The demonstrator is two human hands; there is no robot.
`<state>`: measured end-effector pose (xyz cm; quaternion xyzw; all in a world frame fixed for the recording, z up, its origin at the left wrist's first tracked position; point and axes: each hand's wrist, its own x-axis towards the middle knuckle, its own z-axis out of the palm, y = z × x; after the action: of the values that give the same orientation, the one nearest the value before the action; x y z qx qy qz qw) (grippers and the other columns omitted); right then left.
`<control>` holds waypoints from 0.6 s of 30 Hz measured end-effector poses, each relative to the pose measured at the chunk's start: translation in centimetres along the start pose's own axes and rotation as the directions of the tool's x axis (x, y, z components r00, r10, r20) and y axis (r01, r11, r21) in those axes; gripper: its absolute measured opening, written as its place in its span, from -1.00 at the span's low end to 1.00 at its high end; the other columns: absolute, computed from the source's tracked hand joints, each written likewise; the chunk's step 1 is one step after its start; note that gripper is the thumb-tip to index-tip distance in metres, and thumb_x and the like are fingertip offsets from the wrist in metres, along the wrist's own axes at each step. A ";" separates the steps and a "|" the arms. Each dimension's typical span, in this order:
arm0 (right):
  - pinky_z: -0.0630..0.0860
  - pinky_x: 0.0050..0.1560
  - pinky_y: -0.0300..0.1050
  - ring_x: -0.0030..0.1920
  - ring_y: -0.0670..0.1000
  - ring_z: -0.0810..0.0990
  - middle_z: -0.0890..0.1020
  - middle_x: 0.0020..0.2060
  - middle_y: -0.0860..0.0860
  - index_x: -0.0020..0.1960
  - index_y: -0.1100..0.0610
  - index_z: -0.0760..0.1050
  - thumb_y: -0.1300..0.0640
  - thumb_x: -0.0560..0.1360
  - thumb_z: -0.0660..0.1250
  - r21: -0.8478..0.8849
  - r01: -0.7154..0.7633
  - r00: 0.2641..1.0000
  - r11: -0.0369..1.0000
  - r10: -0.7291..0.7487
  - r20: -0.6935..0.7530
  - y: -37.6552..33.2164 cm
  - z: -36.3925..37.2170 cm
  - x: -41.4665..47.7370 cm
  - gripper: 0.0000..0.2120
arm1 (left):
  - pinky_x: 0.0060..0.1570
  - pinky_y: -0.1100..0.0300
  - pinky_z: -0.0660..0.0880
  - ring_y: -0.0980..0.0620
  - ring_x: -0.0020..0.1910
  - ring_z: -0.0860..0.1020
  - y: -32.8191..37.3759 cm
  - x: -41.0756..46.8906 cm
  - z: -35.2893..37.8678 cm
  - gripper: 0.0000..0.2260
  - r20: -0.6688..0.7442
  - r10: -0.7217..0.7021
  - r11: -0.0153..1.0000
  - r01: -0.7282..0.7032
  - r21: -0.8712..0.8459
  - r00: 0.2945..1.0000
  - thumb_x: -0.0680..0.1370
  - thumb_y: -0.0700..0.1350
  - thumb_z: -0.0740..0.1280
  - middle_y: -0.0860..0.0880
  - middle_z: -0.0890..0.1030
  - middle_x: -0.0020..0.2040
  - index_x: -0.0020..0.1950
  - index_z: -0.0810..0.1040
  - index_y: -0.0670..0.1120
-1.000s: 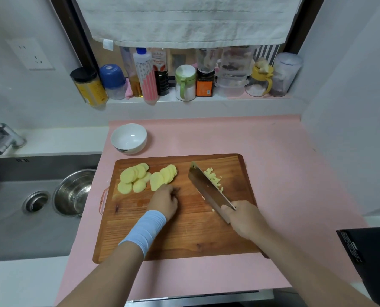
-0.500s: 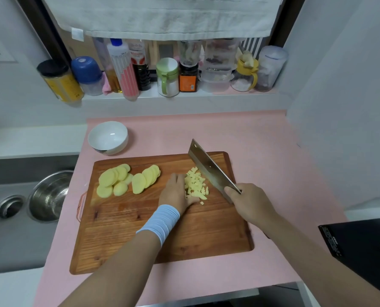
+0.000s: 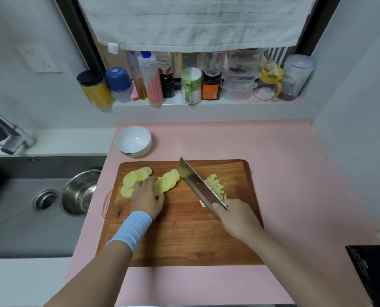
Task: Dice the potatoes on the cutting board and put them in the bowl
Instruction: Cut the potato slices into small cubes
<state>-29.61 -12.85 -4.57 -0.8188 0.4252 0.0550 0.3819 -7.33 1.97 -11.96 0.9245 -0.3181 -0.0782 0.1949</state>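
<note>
Leftward goes my left hand (image 3: 148, 197), off the diced heap it flanked half a second ago and onto the potato slices (image 3: 169, 181), where its fingers lie spread and nearly straight across the fanned rounds, pressing rather than gripping. I judge this a gathering touch, meant to steady the next batch and draw it toward the blade. My right hand (image 3: 235, 218) is wrapped tight round the handle of the cleaver (image 3: 197, 185), which has swung across the heap and now slants over the board, its far end just beside the nearest slices. The flat steel works as a fence, with uncut rounds to its left and diced potato (image 3: 215, 186) to its right, a few cubes strayed near my knuckles. Everything rests on the wooden cutting board (image 3: 184, 240), squared on a pink mat (image 3: 273, 151) that likely keeps it from sliding. Just past the board's far left corner stands the white bowl (image 3: 133, 140), showing no potato inside, so nothing is transferred yet and most slices await dicing. Left of the mat, a steel basin (image 3: 80, 191) sits in the sink (image 3: 18, 207), well apart from the work.
</note>
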 end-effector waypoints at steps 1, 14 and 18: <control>0.51 -0.23 -0.11 -0.21 -0.05 0.62 0.64 -0.27 -0.10 -0.17 -0.03 0.53 -0.15 0.64 0.20 -0.013 0.004 1.000 1.000 -0.004 0.007 -0.5 0.6 -0.1 -0.69 | 0.38 0.03 0.31 -0.13 0.34 0.34 -0.4 0.0 -0.2 -0.43 0.065 0.006 1.000 -0.007 0.013 0.998 0.48 -0.07 0.43 -0.08 0.49 0.34 0.47 0.37 -0.07; 0.39 -0.32 -0.15 -0.26 -0.07 0.59 0.60 -0.33 -0.10 -0.30 -0.08 0.45 -0.12 0.65 0.20 0.042 -0.083 0.991 0.996 0.087 -0.100 -5.5 5.8 -2.8 -0.64 | 0.25 0.09 0.33 -0.04 0.28 0.38 -3.1 4.2 -1.8 -0.37 0.214 0.261 0.923 -0.308 0.228 0.941 0.42 0.29 0.38 0.04 0.49 0.29 0.40 0.36 0.04; 0.42 -0.32 -0.15 -0.26 -0.08 0.61 0.63 -0.32 -0.07 -0.24 -0.01 0.53 -0.12 0.65 0.20 0.058 -0.116 0.984 0.992 0.122 -0.127 -5.6 6.5 -3.6 -0.64 | 0.08 0.06 0.38 -0.04 0.05 0.43 -3.6 1.5 -0.9 -0.45 0.089 0.333 0.929 -0.343 0.142 0.939 0.31 0.35 0.38 0.04 0.50 0.07 0.13 0.46 0.02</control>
<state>-26.28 -4.19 -4.40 -0.7839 0.4986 0.0134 0.3698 -3.85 3.93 -12.66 0.8654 -0.4835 -0.0476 0.1230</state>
